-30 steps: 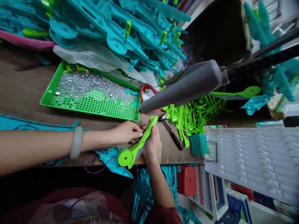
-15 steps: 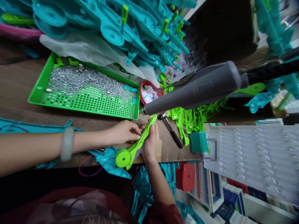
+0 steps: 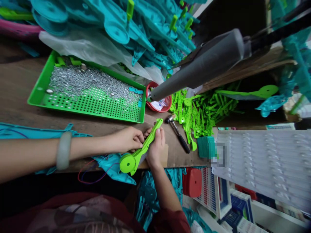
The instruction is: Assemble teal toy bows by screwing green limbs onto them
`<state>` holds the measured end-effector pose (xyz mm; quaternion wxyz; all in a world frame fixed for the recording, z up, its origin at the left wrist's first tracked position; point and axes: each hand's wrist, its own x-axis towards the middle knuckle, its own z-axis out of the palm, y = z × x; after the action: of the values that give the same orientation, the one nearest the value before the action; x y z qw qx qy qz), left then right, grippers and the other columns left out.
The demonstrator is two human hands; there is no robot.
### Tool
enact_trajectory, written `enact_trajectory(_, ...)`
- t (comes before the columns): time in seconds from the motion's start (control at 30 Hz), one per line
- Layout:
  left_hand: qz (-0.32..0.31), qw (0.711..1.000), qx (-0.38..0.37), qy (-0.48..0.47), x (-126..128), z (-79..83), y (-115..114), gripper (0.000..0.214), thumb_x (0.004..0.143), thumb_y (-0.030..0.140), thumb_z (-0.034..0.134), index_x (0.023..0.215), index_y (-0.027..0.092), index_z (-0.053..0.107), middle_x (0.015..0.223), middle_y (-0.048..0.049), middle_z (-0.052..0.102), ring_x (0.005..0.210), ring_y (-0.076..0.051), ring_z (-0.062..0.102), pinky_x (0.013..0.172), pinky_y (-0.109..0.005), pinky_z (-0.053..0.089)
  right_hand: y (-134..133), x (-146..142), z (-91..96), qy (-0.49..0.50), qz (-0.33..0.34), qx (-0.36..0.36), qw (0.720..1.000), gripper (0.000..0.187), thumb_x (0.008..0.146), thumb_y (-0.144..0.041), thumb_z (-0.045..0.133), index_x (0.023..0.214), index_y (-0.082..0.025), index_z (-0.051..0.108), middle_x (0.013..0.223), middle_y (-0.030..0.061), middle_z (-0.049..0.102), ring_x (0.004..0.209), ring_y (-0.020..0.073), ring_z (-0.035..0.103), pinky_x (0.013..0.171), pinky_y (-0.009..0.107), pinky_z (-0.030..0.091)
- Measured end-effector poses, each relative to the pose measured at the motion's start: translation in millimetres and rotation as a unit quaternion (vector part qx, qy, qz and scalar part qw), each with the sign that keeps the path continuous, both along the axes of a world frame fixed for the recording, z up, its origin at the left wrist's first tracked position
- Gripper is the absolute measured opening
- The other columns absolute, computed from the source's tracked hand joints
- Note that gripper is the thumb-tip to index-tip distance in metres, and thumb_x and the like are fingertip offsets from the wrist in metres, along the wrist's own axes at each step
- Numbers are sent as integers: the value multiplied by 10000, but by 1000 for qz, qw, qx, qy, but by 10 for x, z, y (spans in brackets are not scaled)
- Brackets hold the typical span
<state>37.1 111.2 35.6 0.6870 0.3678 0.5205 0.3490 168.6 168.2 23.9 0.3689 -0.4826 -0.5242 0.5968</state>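
Note:
A lime-green plastic part [image 3: 141, 149], long with a round disc at its near end, lies tilted over the table's front edge. My right hand [image 3: 155, 150] is wrapped around its middle from the right. My left hand [image 3: 128, 139], fingers pinched together, presses on the same part from the left; what its fingertips pinch is hidden. A pale bangle [image 3: 63, 150] sits on my left wrist. A teal plastic piece with red and blue wires [image 3: 110, 163] lies just under the green part.
A green perforated tray [image 3: 97, 108] holds several small metal screws. Behind it a heap of teal parts [image 3: 126, 29] rests on plastic sheet. A red basket [image 3: 159, 103], a small hammer [image 3: 178, 136], loose green pieces [image 3: 201, 113] and a grey hanging tool [image 3: 201, 68] crowd the right.
Both hands stay on the green part, barely shifted. The view has drifted, so the tray sits further left and the grey tool higher and more tilted.

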Motion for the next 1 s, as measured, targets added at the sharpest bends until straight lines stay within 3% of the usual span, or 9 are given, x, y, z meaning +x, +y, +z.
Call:
enact_trajectory(0.13, -27, 999, 17, 42, -34, 87, -52, 213, 716, 379, 584, 655, 177, 612, 579, 28, 546, 559, -126, 461, 539, -250, 316, -18, -12, -9, 48, -5, -10, 999, 233, 925, -453, 531, 1044, -253, 524, 769, -46, 564, 624, 98, 557, 622, 238, 507)
enact_trajectory(0.3, -63, 994, 36, 76, 15, 59, -131, 308, 702, 458, 621, 783, 162, 651, 655, 18, 574, 590, -133, 451, 544, -255, 311, -27, -3, -12, 67, -6, 4, 998, 248, 912, -450, 585, 1039, -239, 553, 732, -60, 604, 580, 84, 575, 582, 220, 512)
enact_trajectory(0.37, -47, 995, 38, 78, 52, 24, -141, 288, 693, 439, 615, 764, 160, 631, 638, 24, 543, 586, -131, 437, 543, -255, 302, 30, 24, 17, 71, 4, -23, 997, 247, 887, -441, 618, 1017, -241, 553, 719, -62, 624, 576, 90, 594, 580, 224, 527)
enact_trajectory(0.53, -45, 996, 50, 62, 66, -4, -147, 303, 708, 441, 591, 788, 154, 647, 656, 22, 542, 603, -134, 439, 555, -250, 313, 317, 72, 125, 51, 103, -118, 986, 283, 820, -433, 684, 952, -190, 625, 704, -13, 699, 603, 128, 660, 581, 242, 568)
enact_trajectory(0.7, -49, 996, 55, 48, 40, -13, -170, 344, 722, 478, 606, 800, 150, 677, 657, 15, 560, 602, -135, 444, 540, -243, 294, 474, 64, 117, 46, 111, -117, 986, 322, 743, -457, 761, 858, -182, 639, 544, -36, 651, 507, 145, 654, 538, 259, 580)
enact_trajectory(0.87, -58, 993, 77, 63, 26, -20, -171, 364, 740, 495, 604, 795, 146, 693, 664, 14, 570, 610, -135, 459, 538, -236, 299, 566, 75, 107, 65, 148, -129, 978, 367, 721, -468, 797, 886, -164, 675, 632, -4, 712, 526, 137, 669, 561, 255, 597)
enact_trajectory(1.0, -73, 995, 52, 40, 3, 26, -172, 387, 726, 511, 611, 821, 145, 696, 656, 19, 586, 595, -133, 473, 544, -237, 319, 630, 22, 131, 58, 116, -112, 985, 333, 716, -464, 791, 795, -175, 646, 578, -16, 686, 465, 117, 625, 491, 221, 555)
